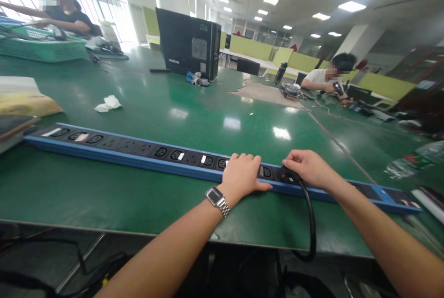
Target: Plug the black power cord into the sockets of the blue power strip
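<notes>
One long blue power strip (138, 159) lies along the near part of a green counter (173, 104), running from the left side of the view to the right side. On its black top face there is a row of sockets, and some of them have small white labels beside them.

The left grip (241, 173) is closed across this strip, right of its middle: the knuckles are at the far edge and the thumb lies at the near side, but the fingertips are hidden. A watch (215, 196) with a metal band is on the left wrist. The right grip (307, 166), further to the right, is closed with finger and thumb on a black plug (289, 175), which is at the top face of the strip. I cannot tell if the plug sits fully in a socket. From it a thick black cable (312, 224) bends down over the near edge of the counter.

Behind the strip stands a black computer tower (190, 41), with a pair of gloves (197, 78) just beside its base. Some crumpled tissue (113, 101) lies to the left, and further back is a green basket (45, 50). A clear bottle (412, 159) lies on its side at the right. Two other people sit farther away, one at each side.
</notes>
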{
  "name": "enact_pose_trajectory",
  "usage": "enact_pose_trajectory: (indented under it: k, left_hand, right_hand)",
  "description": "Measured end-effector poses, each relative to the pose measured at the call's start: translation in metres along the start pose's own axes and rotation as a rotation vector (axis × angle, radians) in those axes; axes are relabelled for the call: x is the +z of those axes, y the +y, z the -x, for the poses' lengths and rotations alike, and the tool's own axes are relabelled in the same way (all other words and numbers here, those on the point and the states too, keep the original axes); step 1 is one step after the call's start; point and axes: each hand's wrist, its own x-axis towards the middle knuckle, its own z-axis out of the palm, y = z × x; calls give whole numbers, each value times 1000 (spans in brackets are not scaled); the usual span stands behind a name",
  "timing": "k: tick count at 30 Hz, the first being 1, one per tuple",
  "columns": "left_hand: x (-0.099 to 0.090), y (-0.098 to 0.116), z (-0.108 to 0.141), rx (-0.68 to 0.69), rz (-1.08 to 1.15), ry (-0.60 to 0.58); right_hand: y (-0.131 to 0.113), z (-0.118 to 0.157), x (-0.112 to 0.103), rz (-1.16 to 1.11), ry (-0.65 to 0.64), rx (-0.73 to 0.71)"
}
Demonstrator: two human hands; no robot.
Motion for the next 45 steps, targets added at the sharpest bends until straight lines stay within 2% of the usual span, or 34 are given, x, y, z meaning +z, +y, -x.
enact_pose_trajectory:
  k: [4,9,16,22,29,40,43,45]
  left_hand:
    - [2,-1,0,7,-5,11]
    - [4,-1,1,23,-4,40]
    - [1,0,0,15,-5,16]
    - [3,-1,-1,22,-19,16]
    - [4,0,1,44,-44,32]
    - [-1,1,0,2,69,-7]
    - [-1,6,0,46,124,19]
    - [1,13,-1,105,178,63]
  right_hand:
    - [-6,1,0,60,5,-34]
    - [-11,2,5,267,64,-9]
    - [-16,4,3,478,38,5]
    - [-26,8,17,586,29,20]
    - [-22,11,21,508,73,80]
    - [-2,10,32,257,112,-52]
    - [6,5,28,98,66,-72]
    - [16,3,26,-31,123,-34]
